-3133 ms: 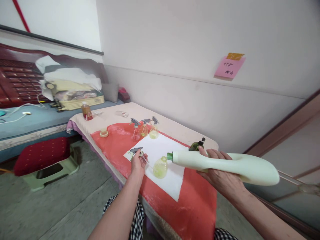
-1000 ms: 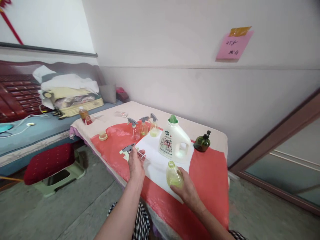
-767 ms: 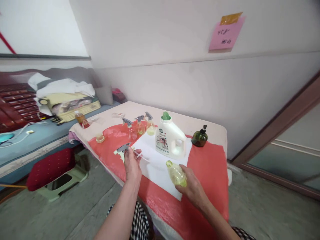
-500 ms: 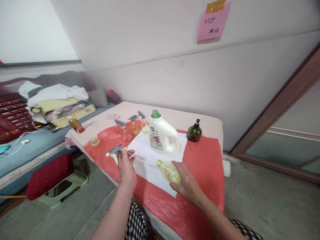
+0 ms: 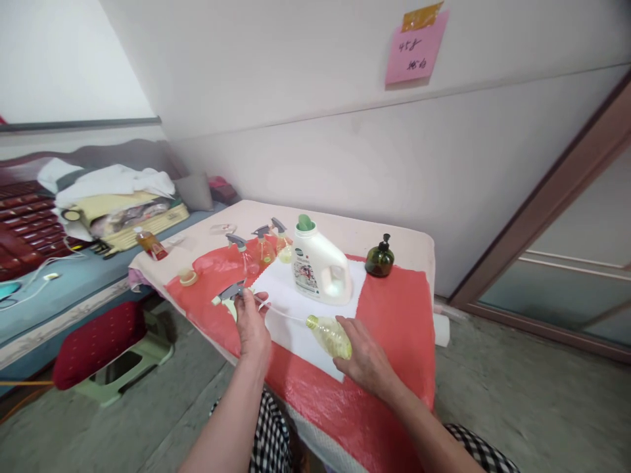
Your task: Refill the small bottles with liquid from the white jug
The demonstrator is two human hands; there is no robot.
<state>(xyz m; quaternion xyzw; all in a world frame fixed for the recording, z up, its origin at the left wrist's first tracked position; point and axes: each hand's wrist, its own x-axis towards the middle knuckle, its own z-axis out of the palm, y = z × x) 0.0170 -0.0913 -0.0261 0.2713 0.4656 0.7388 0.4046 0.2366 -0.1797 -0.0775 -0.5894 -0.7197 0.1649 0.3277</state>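
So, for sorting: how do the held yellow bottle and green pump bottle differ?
The yellow bottle is tilted in the right hand; the green pump bottle stands upright. The yellow bottle is pale and topless; the green pump bottle is dark, with a black pump. Both are see-through.

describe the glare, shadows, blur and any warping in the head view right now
Head view: shiny glare on the red sheet, small highlights on the yellow-green bottle; soft, faint shadows on the white cloth; clothes pile looks slightly soft; wide-angle stretching toward the edges, top right corner darkened, top left wall very bright.
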